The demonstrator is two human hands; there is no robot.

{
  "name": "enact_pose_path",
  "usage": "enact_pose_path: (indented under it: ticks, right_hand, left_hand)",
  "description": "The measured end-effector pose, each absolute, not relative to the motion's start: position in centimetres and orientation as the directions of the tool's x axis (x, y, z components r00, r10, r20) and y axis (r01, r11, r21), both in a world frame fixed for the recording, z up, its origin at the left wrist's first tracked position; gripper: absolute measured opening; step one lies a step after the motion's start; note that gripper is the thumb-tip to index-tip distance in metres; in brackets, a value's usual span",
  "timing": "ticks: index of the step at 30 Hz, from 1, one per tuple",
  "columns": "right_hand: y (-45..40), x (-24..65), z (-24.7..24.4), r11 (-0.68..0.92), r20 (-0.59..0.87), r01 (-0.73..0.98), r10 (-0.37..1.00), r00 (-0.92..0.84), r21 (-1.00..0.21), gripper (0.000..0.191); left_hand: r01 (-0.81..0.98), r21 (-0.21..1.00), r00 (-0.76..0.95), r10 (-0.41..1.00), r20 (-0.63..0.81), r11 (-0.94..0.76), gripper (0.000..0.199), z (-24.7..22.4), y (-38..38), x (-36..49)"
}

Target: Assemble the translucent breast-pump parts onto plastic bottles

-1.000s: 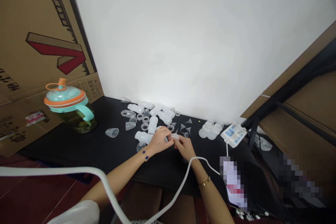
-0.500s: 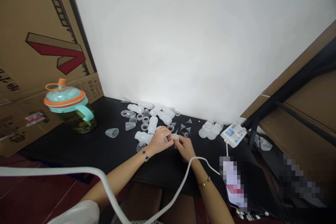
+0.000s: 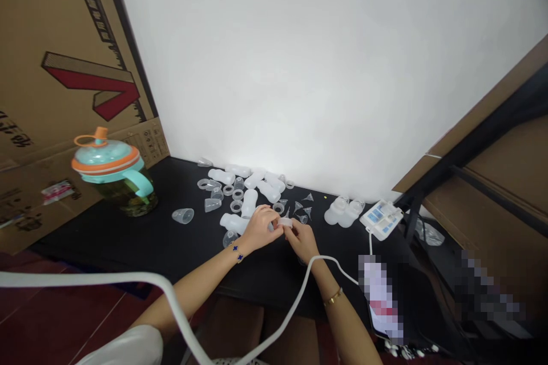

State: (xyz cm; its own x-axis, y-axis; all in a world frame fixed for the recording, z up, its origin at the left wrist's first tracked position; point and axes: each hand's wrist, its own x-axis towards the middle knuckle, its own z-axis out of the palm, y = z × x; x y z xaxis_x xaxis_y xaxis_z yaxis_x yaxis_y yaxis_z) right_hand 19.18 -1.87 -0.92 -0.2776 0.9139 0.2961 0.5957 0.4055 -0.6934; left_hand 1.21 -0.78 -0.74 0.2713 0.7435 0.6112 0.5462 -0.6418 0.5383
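My left hand (image 3: 259,228) and my right hand (image 3: 302,241) meet over the front of the black table, both closed on a whitish screw ring (image 3: 285,222) of a baby bottle. A clear pointed teat seems to stick up from the ring; the fingers hide part of it. Left of my left hand lies a white baby bottle (image 3: 232,222) with a clear domed cap (image 3: 230,238) in front of it. Another bottle (image 3: 249,203) lies just behind. Small clear teats (image 3: 298,206) are scattered behind my right hand. Loose rings (image 3: 236,206) lie further left.
Two capped bottles (image 3: 343,212) lie to the right, beside a white power strip (image 3: 381,219). Its white cable (image 3: 308,274) loops across my right wrist. A phone (image 3: 382,299) lies at the right. A large jug (image 3: 115,174) stands left, before a cardboard box (image 3: 38,97).
Almost nothing differs. Both hands stay on the ring, with only a tiny shift of the fingers.
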Motion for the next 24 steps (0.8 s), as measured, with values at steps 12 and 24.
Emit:
enact_pose_path:
  ticks: [12, 24]
  right_hand:
    - [-1.77, 19.40, -0.82, 0.404, 0.292, 0.468, 0.910, -0.295, -0.786, 0.032]
    - [-1.80, 19.38, -0.97, 0.393, 0.282, 0.451, 0.913, -0.294, -0.802, 0.032]
  left_hand:
    - [0.601, 0.519, 0.234, 0.755, 0.613, -0.608, 0.018, -1.05, -0.48, 1.10]
    - [0.539, 0.560, 0.258, 0.756, 0.601, -0.629, 0.010, -1.11, -0.33, 1.06]
